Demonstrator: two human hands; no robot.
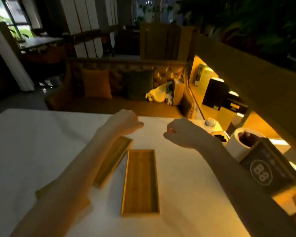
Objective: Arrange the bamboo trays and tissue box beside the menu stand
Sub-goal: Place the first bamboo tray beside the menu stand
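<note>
Two bamboo trays lie on the white tablecloth [32, 142]. The wide bamboo tray [140, 183] lies square to the person, empty, shallow rim all round. The narrow bamboo tray [113, 162] is just left of it, angled, partly under the left forearm; whether the two touch I cannot tell.

Left hand [125, 123] hovers past the narrow tray's far end, fingers curled loosely, holding nothing I can see. Right hand [181, 134] is raised over the cloth, loosely closed, with something small and orange at the fingertips; too blurred to name.

Menu stand [263, 170] is at the right table edge, dark with a round "88" mark. A white round tissue box [243, 142] sits just behind it, dark opening on top.

Probably both trays are not yet placed. Advice: slide each by its long rims, flat, so the cloth doesn't bunch, and line them parallel beside the stand.

Bamboo looks smooth, hard, straight-grained, light. The cloth is soft and slightly creased.
</note>
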